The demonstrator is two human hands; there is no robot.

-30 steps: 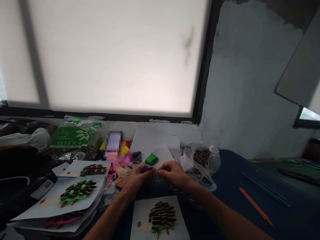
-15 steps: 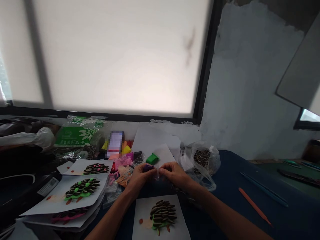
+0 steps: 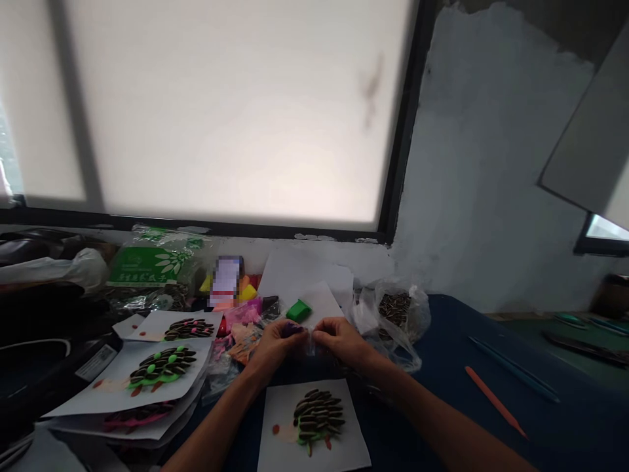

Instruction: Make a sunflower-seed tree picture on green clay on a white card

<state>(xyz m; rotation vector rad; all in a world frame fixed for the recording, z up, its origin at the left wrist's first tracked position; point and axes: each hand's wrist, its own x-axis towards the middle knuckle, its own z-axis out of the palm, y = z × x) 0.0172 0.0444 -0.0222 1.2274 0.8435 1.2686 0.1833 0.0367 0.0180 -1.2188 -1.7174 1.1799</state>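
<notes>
I have my left hand (image 3: 275, 342) closed on a small purple lump (image 3: 293, 329), with thumb and fingers pinching it. My right hand (image 3: 339, 339) is just beside it, pinched closed too, and it looks to be on a thin bit of clear plastic (image 3: 311, 341) that shows between the two hands. It is dim there, so I can't see where the plastic starts or stops.

Both hands are up over the dark blue worktop (image 3: 445, 367), a little past the white sheet (image 3: 278, 400) that has the seed animal (image 3: 319, 416) on it. The purple lump is in my left hand and not on the sheet.

To do this bit well, I think I should hold the lump softly, since it looks squishy and a hard pinch might squash it flat. I'd let my right hand do the small, slow pulls on the plastic and keep my left hand calm. I should mind my wrists too, as a low arm could bump the seeds. The orange tool (image 3: 495, 402) lies well off to the right, and the green block (image 3: 298, 310) sits just behind my hands, so I'd try not to knock it
</notes>
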